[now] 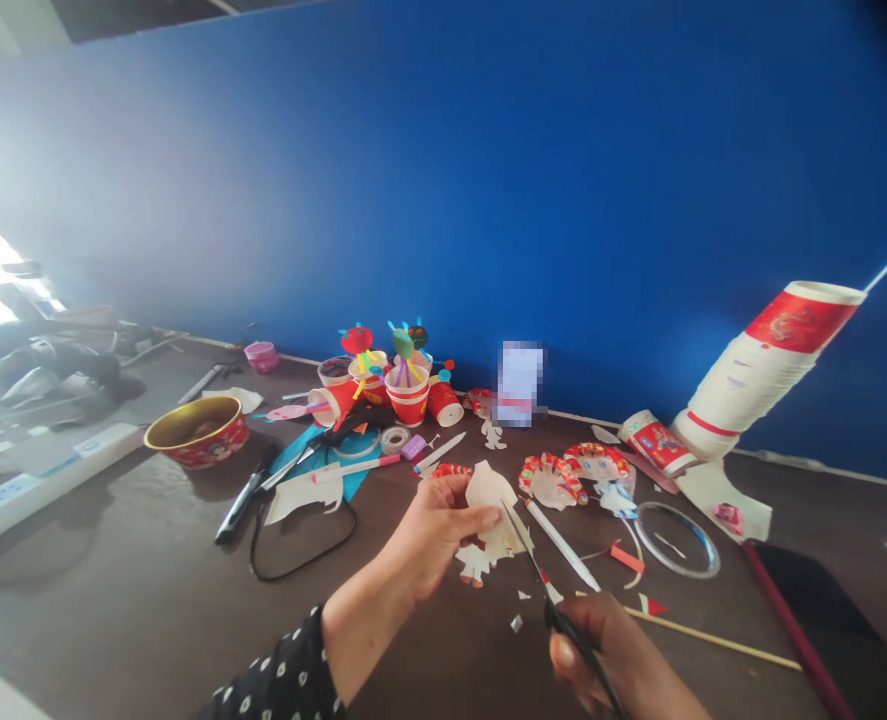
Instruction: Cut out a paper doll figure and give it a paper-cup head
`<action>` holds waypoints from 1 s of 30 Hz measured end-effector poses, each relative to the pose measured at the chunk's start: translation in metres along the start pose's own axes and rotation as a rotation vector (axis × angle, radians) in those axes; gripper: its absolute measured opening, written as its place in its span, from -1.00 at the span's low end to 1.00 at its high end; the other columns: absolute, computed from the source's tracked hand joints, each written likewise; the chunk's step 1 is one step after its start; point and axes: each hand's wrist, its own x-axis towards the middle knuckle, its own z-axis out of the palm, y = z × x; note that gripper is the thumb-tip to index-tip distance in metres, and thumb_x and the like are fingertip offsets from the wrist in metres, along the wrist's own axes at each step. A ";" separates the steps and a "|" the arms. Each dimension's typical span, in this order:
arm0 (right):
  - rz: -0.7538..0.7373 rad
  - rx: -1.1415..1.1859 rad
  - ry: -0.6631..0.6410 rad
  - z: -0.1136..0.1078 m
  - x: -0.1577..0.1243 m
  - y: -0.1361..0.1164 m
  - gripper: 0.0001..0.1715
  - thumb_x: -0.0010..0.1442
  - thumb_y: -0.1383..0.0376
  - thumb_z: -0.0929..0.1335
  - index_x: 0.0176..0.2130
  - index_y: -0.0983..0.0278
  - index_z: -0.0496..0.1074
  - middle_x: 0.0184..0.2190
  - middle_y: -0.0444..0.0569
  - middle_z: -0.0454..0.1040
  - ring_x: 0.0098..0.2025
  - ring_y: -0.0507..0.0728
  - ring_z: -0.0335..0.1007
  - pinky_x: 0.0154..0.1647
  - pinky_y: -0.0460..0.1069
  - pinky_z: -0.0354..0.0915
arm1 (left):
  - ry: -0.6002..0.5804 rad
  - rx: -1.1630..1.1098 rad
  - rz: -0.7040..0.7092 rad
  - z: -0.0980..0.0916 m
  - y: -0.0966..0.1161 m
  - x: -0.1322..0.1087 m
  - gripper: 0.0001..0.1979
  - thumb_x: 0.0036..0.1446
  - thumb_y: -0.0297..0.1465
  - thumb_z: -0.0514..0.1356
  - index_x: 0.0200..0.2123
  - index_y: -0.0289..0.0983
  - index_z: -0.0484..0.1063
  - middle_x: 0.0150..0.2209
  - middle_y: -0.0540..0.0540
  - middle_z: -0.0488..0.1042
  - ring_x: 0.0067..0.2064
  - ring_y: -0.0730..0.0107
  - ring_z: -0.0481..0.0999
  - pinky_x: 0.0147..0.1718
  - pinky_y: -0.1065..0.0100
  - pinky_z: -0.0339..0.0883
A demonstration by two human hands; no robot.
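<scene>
1. A person works at a dark worktop (113, 620) against a blue wall (443, 150), seen from head height.
2. The left hand (439, 520), below a black patterned sleeve (282, 675), has its grip pinched on a piece of cream paper (492, 487), thumb on top. The paper is held near the middle of the view.
3. The right hand (600, 640) has its grip wrapped around the dark handles of the scissors (558, 615); their blades point up and left and meet the paper.
4. Just below the paper lies a pale cut-out figure (475, 562), with a small white scrap (516, 622) nearer the person.
5. To the right are a white pen (563, 545), a thin wooden stick (717, 638) and a phone (848, 640) with a dark red edge.
6. Farther back, red paper cups (409, 403) hold colourful figures; a leaning cup stack (758, 375) stands at right, a gold-rimmed bowl (218, 448) at left.
</scene>
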 end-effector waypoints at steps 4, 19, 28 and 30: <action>-0.011 -0.023 -0.010 -0.001 -0.001 -0.002 -0.37 -0.14 -0.26 0.22 -0.62 0.26 0.15 -0.74 -0.27 0.03 -0.68 -0.08 -0.13 -0.70 -0.14 -0.15 | -0.026 -0.023 -0.013 0.000 -0.003 0.001 -0.79 -0.21 -0.48 0.28 -0.40 -0.39 0.43 -0.53 -0.06 0.45 -0.55 0.49 0.40 -0.59 0.49 0.21; -0.090 0.031 0.131 0.002 0.000 0.003 -0.36 -0.14 -0.26 0.22 -0.66 0.25 0.11 -0.76 -0.28 0.01 -0.69 -0.08 -0.16 -0.69 -0.12 -0.17 | -0.074 -0.150 -0.055 0.006 -0.004 -0.005 -0.85 -0.21 -0.50 0.29 -0.46 -0.39 0.43 -0.50 -0.12 0.50 -0.52 0.48 0.44 -0.54 0.49 0.28; -0.083 0.117 0.151 0.003 0.001 0.009 -0.36 -0.17 -0.25 0.26 -0.64 0.27 0.18 -0.75 -0.24 0.07 -0.68 -0.07 -0.09 -0.67 -0.11 -0.15 | -0.022 -0.196 -0.136 0.013 -0.009 -0.008 -0.85 -0.22 -0.49 0.29 -0.49 -0.42 0.43 -0.57 -0.12 0.49 -0.59 0.49 0.43 -0.62 0.52 0.26; -0.068 0.130 0.127 0.003 0.002 0.011 -0.34 -0.20 -0.27 0.26 -0.64 0.27 0.19 -0.75 -0.23 0.08 -0.68 -0.06 -0.09 -0.67 -0.11 -0.14 | -0.015 -0.224 -0.143 0.014 -0.011 -0.009 -0.84 -0.21 -0.50 0.29 -0.46 -0.43 0.43 -0.54 -0.13 0.49 -0.56 0.47 0.44 -0.61 0.51 0.28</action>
